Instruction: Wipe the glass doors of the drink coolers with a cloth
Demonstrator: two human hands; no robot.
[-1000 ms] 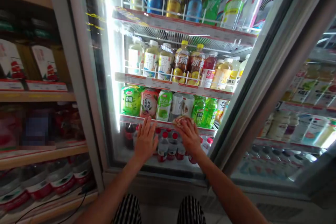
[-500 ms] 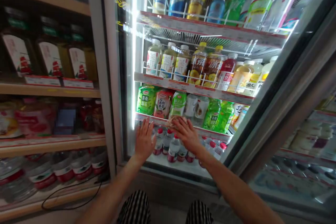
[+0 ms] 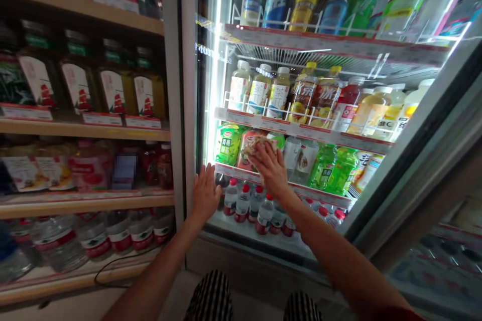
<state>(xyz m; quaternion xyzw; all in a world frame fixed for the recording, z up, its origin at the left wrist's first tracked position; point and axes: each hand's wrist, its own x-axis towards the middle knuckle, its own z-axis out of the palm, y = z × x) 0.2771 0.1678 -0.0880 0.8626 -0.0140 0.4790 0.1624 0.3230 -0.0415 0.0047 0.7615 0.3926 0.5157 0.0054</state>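
Observation:
My right hand (image 3: 271,166) presses a crumpled, light brown patterned cloth (image 3: 256,146) against the glass door (image 3: 250,248) of a lit drinks cooler. Its fingers lie over the cloth, in front of a red-labelled bottle (image 3: 244,153) on the third shelf. Fingers stretched and nothing in it, my left hand (image 3: 205,193) rests at the left edge of the door, beside the metal frame (image 3: 187,110). Behind the glass, a green bottle (image 3: 227,143) stands above and to the right of that hand. The cloth and right hand partly hide bottles behind them.
Shelves (image 3: 86,133) of bottles and packs stand to the left, with a black cable (image 3: 109,266) on the lowest one. A thick door frame (image 3: 410,145) slants along the right. Small red-capped bottles (image 3: 265,215) fill the cooler's bottom. My striped knees (image 3: 211,293) are below.
My right hand has slid the cloth upward and left across the glass, from the shelf edge to the red-labelled bottle. My left hand has shifted toward the frame. The view has turned left.

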